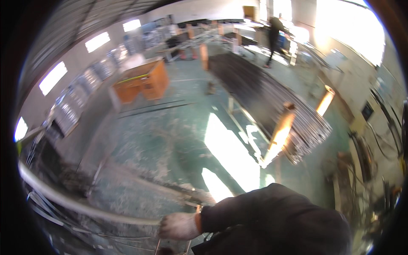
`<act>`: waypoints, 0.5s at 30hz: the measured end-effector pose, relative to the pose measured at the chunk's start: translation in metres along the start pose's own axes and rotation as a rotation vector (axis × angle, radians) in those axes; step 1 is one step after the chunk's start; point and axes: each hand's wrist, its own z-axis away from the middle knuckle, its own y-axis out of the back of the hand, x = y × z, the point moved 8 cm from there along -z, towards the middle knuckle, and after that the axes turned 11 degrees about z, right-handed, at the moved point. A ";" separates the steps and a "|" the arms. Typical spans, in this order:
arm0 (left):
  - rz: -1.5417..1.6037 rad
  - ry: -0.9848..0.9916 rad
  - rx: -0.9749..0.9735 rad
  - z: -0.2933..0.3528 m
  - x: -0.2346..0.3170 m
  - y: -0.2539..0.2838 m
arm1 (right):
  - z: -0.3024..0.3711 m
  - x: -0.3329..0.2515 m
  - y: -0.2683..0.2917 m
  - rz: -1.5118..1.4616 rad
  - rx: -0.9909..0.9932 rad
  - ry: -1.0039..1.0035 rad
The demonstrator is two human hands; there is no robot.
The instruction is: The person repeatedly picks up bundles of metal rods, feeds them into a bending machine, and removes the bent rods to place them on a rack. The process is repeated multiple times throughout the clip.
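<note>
From the lower right, my right arm in a dark sleeve reaches left across the bottom of the view. My right hand [179, 225], pale and a little blurred, is closed at the near end of a long pale tube [91, 210]. That tube curves in the fisheye picture and runs off to the far left edge. Thin rods or strips [123, 238] lie below it and beside the hand. My left hand does not show.
A rack with a stack of dark long bars [263, 91] stands ahead right, with upright posts [280, 131] at its near end. An orange-brown wooden crate [142, 80] sits ahead left. Thin bars [155, 109] lie on the green floor. A person [274, 38] stands far back.
</note>
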 end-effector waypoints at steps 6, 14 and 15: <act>-0.857 0.433 -0.064 -0.025 -0.277 -0.028 | 0.394 0.128 0.094 0.066 0.045 -1.330; -1.200 0.122 -0.737 0.128 -0.530 -0.278 | 0.769 0.096 0.231 0.183 0.352 -2.067; -1.220 0.043 -0.679 0.153 -0.563 -0.300 | 0.795 0.097 0.242 0.210 0.330 -2.108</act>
